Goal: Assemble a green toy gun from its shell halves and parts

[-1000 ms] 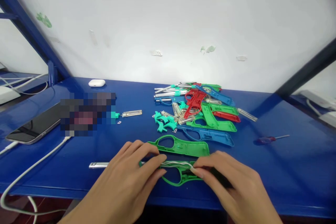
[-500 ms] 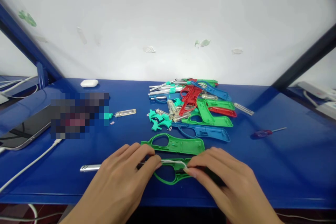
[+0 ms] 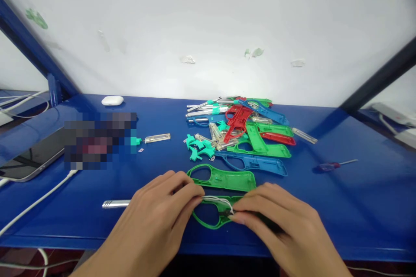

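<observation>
In front of me lies a green lighter handle half, open side up, with a trigger loop. White wires run over it between my two hands. My left hand is closed, thumb and forefinger pinched at the left end of the wires; a silver metal tube sticks out on its left. My right hand pinches the wires' right end beside a small black part in the shell. Its palm covers the grip end. A second green handle half lies just behind.
A pile of red, blue and green handle halves, teal triggers, clear fuel tanks and metal tubes stands farther back. A screwdriver lies right. On the left are a phone, a white cable and a white earbud case.
My left hand has shifted slightly right along the wires, fingers closer together. The right hand keeps its pinch at nearly the same spot. The whole view has shifted a little.
</observation>
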{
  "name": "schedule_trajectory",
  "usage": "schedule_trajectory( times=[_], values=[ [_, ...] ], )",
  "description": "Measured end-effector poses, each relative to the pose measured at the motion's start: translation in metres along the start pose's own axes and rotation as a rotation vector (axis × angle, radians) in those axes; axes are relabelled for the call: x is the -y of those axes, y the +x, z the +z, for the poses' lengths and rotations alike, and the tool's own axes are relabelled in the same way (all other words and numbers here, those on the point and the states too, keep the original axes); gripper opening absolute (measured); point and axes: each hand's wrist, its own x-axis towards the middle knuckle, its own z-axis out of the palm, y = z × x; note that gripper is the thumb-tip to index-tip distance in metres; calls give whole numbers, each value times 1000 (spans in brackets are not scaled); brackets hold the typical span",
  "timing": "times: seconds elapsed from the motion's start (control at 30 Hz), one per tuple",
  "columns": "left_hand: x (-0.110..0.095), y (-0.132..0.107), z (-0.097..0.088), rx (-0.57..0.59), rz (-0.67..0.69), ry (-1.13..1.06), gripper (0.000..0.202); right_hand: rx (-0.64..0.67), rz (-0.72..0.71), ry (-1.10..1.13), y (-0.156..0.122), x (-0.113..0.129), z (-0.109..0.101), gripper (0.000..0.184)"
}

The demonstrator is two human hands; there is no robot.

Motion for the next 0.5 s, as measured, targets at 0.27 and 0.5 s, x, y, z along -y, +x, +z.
schedule_trajectory(
  times=[0.27,0.5],
  values=[
    [5,-4,4,-2,52,-15,21,7,11,14,0,1,-1,16],
    [0,-3,6,-15,44,-6,23,-12,-7,-32,1,2,-1,20]
  ],
)
